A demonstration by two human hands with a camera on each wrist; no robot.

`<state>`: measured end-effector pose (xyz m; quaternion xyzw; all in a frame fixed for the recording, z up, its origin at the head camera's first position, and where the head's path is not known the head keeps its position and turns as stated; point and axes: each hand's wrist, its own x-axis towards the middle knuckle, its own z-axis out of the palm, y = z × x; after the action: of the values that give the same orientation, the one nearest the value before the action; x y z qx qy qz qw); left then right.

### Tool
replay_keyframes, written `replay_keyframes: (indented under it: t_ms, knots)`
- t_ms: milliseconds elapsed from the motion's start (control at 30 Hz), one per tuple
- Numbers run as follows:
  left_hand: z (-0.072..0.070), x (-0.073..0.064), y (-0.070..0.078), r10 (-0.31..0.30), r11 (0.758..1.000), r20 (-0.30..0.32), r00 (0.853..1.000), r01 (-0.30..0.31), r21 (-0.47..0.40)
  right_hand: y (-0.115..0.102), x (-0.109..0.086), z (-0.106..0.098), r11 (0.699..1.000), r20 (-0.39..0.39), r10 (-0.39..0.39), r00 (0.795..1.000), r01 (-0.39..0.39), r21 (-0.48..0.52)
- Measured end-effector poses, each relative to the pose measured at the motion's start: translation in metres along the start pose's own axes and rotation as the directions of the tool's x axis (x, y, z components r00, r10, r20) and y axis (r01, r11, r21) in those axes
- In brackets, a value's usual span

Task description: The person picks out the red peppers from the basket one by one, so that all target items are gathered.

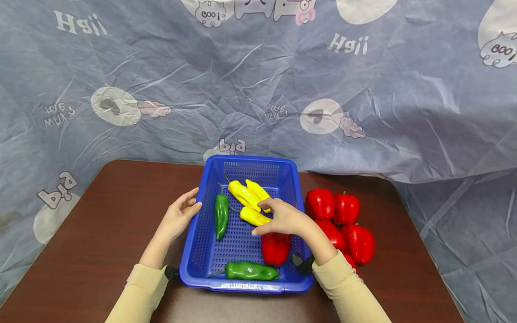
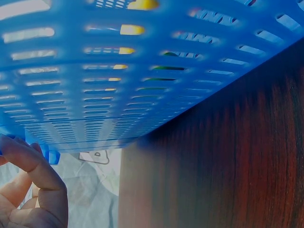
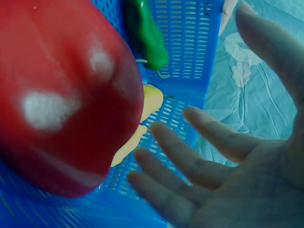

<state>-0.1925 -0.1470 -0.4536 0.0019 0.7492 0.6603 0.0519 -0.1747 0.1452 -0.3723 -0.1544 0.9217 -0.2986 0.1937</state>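
A blue plastic basket point(image 1: 237, 249) sits mid-table. My left hand point(image 1: 180, 213) holds its left rim, and in the left wrist view bent fingers point(image 2: 35, 164) meet the blue edge. Over the basket, my right hand point(image 1: 286, 218) hovers with fingers spread and nothing in it. Beneath that hand lies a red bell pepper point(image 1: 275, 251), partly covered by it in the head view and large in the right wrist view. Three yellow peppers point(image 1: 241, 193) lie close to the right fingertips. One long green pepper point(image 1: 221, 216) lies along the left, another green pepper point(image 1: 253, 271) along the near wall.
Several red bell peppers point(image 1: 359, 244) are grouped on the brown table point(image 1: 108, 232) just right of the basket, some close beside the right forearm. A grey printed cloth point(image 1: 244, 84) hangs behind the table and down both sides.
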Motion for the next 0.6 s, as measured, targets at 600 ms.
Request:
replay_keyframes:
  t_ms: [600]
  knots:
    - [0.0, -0.001, 0.0, -0.005, 1.0, 0.012, 1.0, 0.005, -0.001, 0.001, 0.002, 0.028, 0.956, 0.087, 0.213, 0.973, -0.189, -0.226]
